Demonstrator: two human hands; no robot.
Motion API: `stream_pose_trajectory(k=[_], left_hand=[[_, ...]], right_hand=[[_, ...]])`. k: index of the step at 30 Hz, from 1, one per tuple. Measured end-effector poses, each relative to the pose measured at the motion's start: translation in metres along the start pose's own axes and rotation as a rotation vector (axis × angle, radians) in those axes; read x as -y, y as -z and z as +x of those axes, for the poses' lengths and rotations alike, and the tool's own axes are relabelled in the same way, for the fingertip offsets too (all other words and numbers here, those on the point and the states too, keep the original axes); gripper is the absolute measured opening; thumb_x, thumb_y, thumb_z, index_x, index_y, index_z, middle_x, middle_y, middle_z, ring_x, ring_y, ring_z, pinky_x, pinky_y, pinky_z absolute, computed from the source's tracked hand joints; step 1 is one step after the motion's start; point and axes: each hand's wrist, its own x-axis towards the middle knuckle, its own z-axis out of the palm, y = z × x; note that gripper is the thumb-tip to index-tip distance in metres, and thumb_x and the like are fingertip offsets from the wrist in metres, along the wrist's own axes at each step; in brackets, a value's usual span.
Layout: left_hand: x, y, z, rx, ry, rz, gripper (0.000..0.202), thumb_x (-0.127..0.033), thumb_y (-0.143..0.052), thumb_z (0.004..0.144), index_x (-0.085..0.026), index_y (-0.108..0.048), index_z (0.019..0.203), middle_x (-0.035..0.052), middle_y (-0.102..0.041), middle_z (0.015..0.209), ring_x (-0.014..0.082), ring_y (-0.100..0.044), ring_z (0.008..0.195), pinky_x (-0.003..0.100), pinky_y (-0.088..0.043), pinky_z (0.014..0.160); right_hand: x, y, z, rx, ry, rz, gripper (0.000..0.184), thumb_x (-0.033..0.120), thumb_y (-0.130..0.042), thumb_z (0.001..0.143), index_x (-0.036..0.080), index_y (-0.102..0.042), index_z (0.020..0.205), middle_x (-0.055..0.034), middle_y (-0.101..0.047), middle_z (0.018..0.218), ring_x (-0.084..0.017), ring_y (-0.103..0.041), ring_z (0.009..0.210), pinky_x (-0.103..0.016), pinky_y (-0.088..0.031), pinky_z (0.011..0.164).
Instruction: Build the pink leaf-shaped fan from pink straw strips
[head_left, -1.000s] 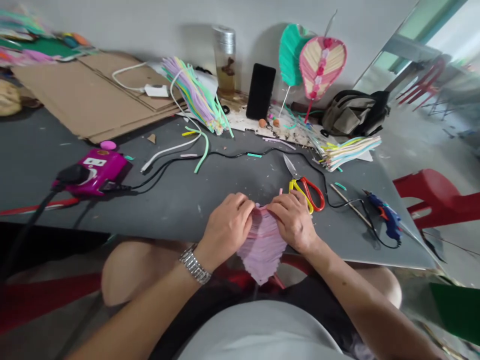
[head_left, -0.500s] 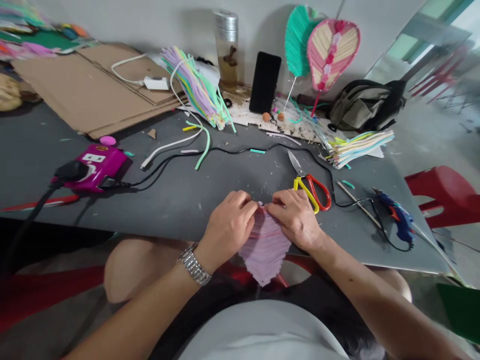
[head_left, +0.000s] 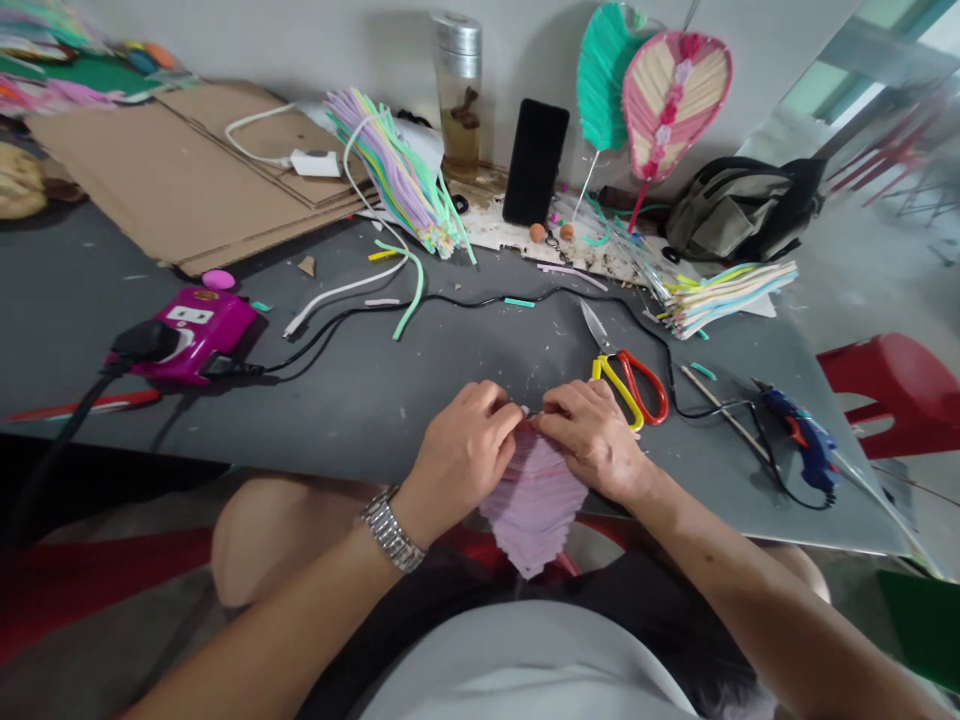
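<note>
A purple leaf-shaped piece made of rows of straws (head_left: 534,500) lies at the near edge of the grey table (head_left: 360,390), its tip hanging over my lap. My left hand (head_left: 461,455), a metal watch on its wrist, is closed on the piece's upper left edge. My right hand (head_left: 592,440) is closed on the upper right edge, so the fingertips of both hands meet at the top. Just right of my right hand lie the yellow and red scissors (head_left: 622,375).
A blue glue gun (head_left: 799,440) with a black cord lies right. A magenta power strip (head_left: 191,330), cardboard sheets (head_left: 187,180), straw bundles (head_left: 397,175) (head_left: 724,290), a bottle (head_left: 459,95), a phone (head_left: 535,160), finished fans (head_left: 667,95), a bag (head_left: 739,205) and a red stool (head_left: 892,385) surround it.
Both hands stay on the top of the purple piece; the short pink end that stuck up between them is no longer seen. The view has shifted slightly.
</note>
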Motion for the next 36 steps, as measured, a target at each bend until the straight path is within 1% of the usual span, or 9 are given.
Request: stream_pose_trajectory(k=[8,14,17,22,26,31,36], left_hand=[[-0.001,0.001,0.000,-0.005,0.001,0.002,0.017,-0.009,-0.052,0.095,-0.019,-0.064,0.088,0.0070,-0.059,0.098,0.0221,-0.054,0.090,0.034,-0.047,0.075],[-0.001,0.003,-0.003,0.014,-0.007,-0.006,0.021,-0.009,-0.049,0.100,-0.019,-0.068,0.097,0.0074,-0.060,0.102,0.0222,-0.056,0.094,0.035,-0.049,0.077],[-0.001,0.005,-0.006,0.020,-0.024,-0.008,0.022,-0.011,-0.047,0.102,-0.018,-0.068,0.100,0.0079,-0.060,0.103,0.0222,-0.056,0.094,0.035,-0.049,0.078],[-0.001,0.008,-0.010,0.040,-0.067,0.005,0.020,-0.011,-0.049,0.102,-0.015,-0.068,0.102,0.0096,-0.060,0.105,0.0233,-0.055,0.096,0.037,-0.051,0.081],[-0.004,0.009,-0.012,0.030,-0.075,0.036,0.020,-0.016,-0.049,0.103,-0.015,-0.069,0.100,0.0116,-0.060,0.107,0.0246,-0.055,0.097,0.039,-0.052,0.083],[-0.007,0.008,-0.013,0.006,-0.083,0.077,0.020,-0.017,-0.049,0.103,-0.015,-0.069,0.103,0.0131,-0.061,0.108,0.0253,-0.053,0.095,0.039,-0.050,0.080],[-0.008,0.007,-0.014,-0.009,-0.116,0.140,0.020,-0.022,-0.050,0.104,-0.015,-0.069,0.107,0.0113,-0.066,0.103,0.0258,-0.053,0.094,0.040,-0.045,0.079]], right_hand=[[0.000,-0.002,0.000,-0.014,-0.009,0.029,0.025,0.009,-0.052,0.099,0.020,-0.074,0.091,-0.0056,-0.066,0.095,-0.019,-0.054,0.086,-0.036,-0.035,0.081],[-0.001,-0.003,-0.002,-0.016,-0.014,0.063,0.028,0.006,-0.051,0.097,0.021,-0.075,0.094,-0.0049,-0.065,0.094,-0.018,-0.055,0.087,-0.036,-0.035,0.083],[-0.002,-0.005,-0.002,-0.036,-0.005,0.066,0.028,0.007,-0.052,0.098,0.021,-0.075,0.095,-0.0049,-0.065,0.093,-0.018,-0.055,0.086,-0.036,-0.035,0.083],[-0.002,-0.003,-0.002,-0.036,0.012,0.070,0.026,0.011,-0.053,0.101,0.021,-0.076,0.094,-0.0048,-0.066,0.093,-0.018,-0.055,0.086,-0.036,-0.035,0.082],[0.002,0.004,-0.002,0.021,0.047,-0.016,0.026,0.015,-0.050,0.104,0.022,-0.075,0.096,-0.0053,-0.067,0.096,-0.019,-0.053,0.089,-0.038,-0.034,0.085],[0.012,0.011,0.000,0.104,0.087,-0.153,0.023,0.019,-0.050,0.104,0.021,-0.071,0.097,-0.0083,-0.068,0.101,-0.024,-0.052,0.096,-0.043,-0.032,0.092],[0.014,0.009,0.000,0.082,0.084,-0.150,0.026,0.017,-0.047,0.105,0.020,-0.071,0.094,-0.0084,-0.068,0.101,-0.023,-0.053,0.094,-0.042,-0.034,0.089]])
